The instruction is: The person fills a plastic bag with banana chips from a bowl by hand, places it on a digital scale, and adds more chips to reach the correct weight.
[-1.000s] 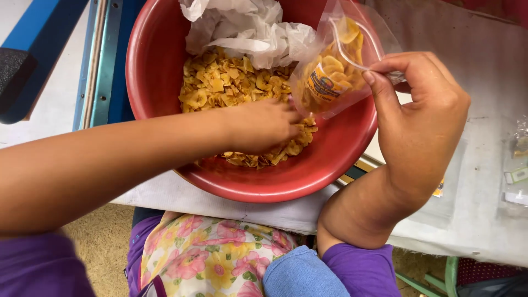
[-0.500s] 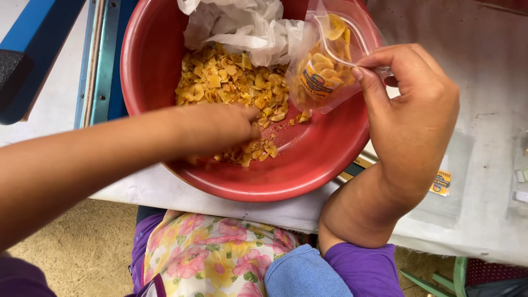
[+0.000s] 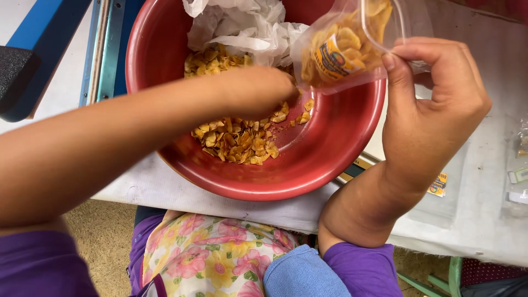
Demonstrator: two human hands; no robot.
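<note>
red basin: round plastic bowl on the tabletop, set against its near edge, directly below the camera.

yellow chips: loose heap on the basin floor, spread from centre toward the far-left wall; a few stray pieces lie to the right of the heap.

white liner: crumpled thin plastic or paper at the far side of the basin, partly over the chips.

clear pouch: small transparent bag with a yellow-and-blue label, partly filled with chips. held over the basin's far-right rim, long axis tilted, mouth pointing up and to the right, closed bottom down-left toward the basin centre.

right hand: grip closed in a pinch on the pouch's upper edge, thumb in front, remaining fingers curled behind.

left hand: reaching across from the left, inside the basin, fingers bunched and turned down just under the pouch's lower end; whether it holds chips cannot be told.

blue frame: metal rails at left, beside the basin.

small label: lying flat on the tabletop, right of the wrist.
</note>
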